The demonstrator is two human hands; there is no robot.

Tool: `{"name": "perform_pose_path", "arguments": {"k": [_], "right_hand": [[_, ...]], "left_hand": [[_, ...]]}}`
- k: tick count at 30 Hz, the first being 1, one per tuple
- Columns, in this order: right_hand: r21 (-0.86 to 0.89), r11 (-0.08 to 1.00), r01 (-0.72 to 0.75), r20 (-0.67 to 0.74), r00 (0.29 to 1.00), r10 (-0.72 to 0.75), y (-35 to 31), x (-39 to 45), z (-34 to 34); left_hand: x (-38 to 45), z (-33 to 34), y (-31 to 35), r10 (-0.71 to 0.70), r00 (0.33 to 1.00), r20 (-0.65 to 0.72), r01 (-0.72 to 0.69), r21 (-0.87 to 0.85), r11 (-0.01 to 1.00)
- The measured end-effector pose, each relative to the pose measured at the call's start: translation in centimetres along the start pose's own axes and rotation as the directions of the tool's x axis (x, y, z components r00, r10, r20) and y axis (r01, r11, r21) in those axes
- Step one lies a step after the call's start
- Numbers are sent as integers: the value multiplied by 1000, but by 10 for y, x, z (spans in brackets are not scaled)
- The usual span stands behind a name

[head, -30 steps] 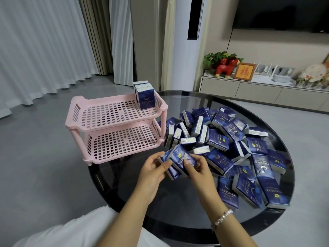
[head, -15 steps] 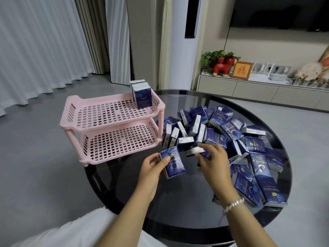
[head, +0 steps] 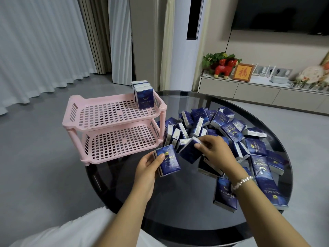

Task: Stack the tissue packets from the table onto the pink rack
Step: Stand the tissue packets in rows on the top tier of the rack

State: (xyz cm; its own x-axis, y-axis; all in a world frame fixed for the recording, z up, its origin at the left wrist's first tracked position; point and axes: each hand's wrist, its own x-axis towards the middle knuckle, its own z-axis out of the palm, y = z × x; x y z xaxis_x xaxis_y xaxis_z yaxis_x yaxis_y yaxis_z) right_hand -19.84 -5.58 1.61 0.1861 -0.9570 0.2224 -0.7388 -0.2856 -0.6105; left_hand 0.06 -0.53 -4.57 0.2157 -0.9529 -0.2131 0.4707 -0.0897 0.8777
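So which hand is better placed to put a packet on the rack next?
Left. The left hand already holds a packet nearest the pink rack; the right hand grips another packet at the pile.

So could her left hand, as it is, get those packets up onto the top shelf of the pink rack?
Probably yes. The left hand grips a small stack of packets just right of the pink rack, whose top shelf lies bare except for upright packets in its far right corner. Nothing blocks the way.

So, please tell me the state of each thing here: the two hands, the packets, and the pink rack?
left hand: holds a packet stack
right hand: grips one packet
pink rack: upright, lower tier bare
packets on rack: upright, top tier corner
packet pile: loose on table
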Motion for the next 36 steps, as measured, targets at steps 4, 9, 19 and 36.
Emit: {"name": "perform_pose_path", "arguments": {"k": [4,9,19,36], "right_hand": [[253,964,-81,62,996,67,-15,-4,-7],[399,900,-176,196,975,103,-19,-6,-6],[766,539,-352,226,931,286,-36,-22,22],[683,668,-295,180,955,238,-35,-54,48]], "left_hand": [[-3,-1,2,22,1000,6,-23,18,1000],[-7,-4,3,27,999,19,-27,21,999],[-5,-1,-1,6,1000,-12,-7,-35,999],[-8,20,-10,13,991,135,-23,75,997]]}}
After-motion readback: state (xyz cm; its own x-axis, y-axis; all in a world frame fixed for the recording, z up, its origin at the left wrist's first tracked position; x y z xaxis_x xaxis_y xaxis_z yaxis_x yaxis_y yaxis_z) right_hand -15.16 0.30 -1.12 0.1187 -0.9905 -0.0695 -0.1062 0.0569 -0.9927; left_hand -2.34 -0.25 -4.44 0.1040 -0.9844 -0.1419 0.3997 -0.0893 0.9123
